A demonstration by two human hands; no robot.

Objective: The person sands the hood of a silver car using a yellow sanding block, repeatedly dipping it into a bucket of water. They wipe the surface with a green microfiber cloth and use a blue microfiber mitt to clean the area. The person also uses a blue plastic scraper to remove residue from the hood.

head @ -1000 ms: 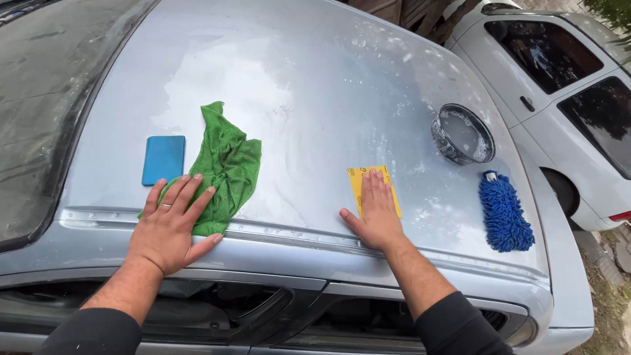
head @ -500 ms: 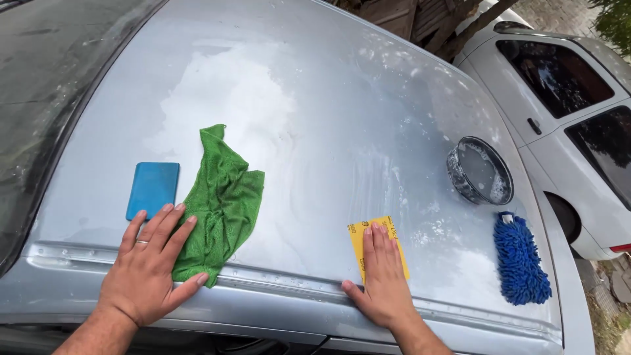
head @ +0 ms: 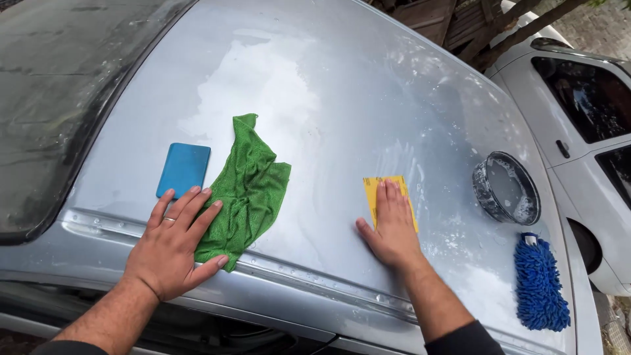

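Two flat, unclenched: right hand (head: 393,231) pressing yellow sandpaper (head: 390,200) on silver car roof (head: 342,92), left hand (head: 172,244) at nine o'clock edging green cloth (head: 246,190); wet sanded streaks around sheet, most roof seemingly untouched.

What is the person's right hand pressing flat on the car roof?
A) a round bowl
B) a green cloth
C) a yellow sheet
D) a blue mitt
C: the right hand lies flat on the yellow sheet, while the green cloth, blue mitt and bowl lie apart from it.
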